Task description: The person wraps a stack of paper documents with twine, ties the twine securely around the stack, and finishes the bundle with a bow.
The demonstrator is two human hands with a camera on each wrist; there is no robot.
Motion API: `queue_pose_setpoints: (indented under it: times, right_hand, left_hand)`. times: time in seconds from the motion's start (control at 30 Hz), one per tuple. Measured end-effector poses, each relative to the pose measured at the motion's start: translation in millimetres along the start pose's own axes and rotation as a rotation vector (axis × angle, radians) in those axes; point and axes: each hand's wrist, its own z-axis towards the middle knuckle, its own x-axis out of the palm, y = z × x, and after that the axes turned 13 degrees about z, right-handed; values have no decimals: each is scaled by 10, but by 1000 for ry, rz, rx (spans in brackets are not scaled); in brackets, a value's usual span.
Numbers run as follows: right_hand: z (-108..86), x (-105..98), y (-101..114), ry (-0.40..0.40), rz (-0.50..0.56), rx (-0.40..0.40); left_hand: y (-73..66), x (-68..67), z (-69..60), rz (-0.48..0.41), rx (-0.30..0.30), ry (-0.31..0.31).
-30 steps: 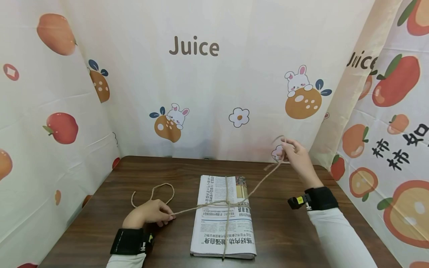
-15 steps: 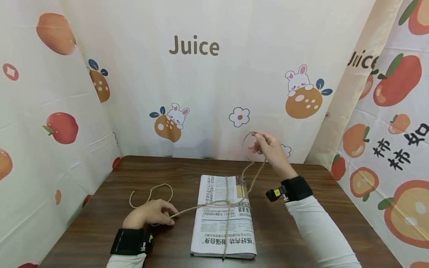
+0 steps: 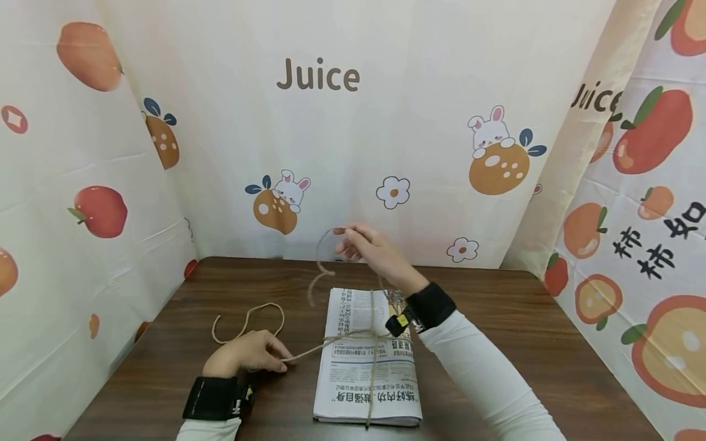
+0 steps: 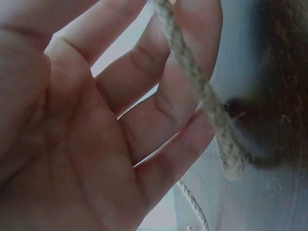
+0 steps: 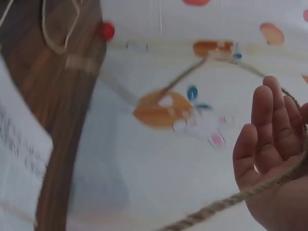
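"Juice" [image 3: 318, 75] — back curtain [image 3: 331, 135] | "柿柿如" [image 3: 655, 261] — right curtain [image 3: 642, 291] | newspaper [image 3: 353, 367], upside-down: "练好内功" [image 3: 394, 397]

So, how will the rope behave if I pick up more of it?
Probably floppy: the rope lies in loose curves by the left hand, and a length arcs from the right hand. It should be light, being thin. It's unlikely to be slippery; the left wrist view shows a coarse surface.

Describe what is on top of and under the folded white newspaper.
Thin beige twine crosses on top; a brown wood-grained table lies underneath. The newspaper hides the surface and any twine directly beneath.
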Motion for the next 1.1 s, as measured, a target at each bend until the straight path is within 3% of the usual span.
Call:
queue_pose_setpoints:
  times: [0.13,0.3,0.4,0.6,0.83,1.1]
  right_hand:
    - [109,190,-211,52,-47,83]
    - [78,226,-637,186,-240,290]
    - [13,184,-771,248,-362,390]
    - [-64,14,-676,260,-536,370]
    - [-284,-337,-599,194,-534,416]
    - [-582,-576,-729,145,-645,499]
  left_hand:
    - [-14,-9,8,13,11,0]
    - [-42,-5,9,-9,19,10]
    - [-46,11,13,-20,20,17]
    - [-50,-1,9,-25,24,17]
    - [-67,-23,-11,-68,9,52]
    - [-69,-8,-31,-78,-4,43]
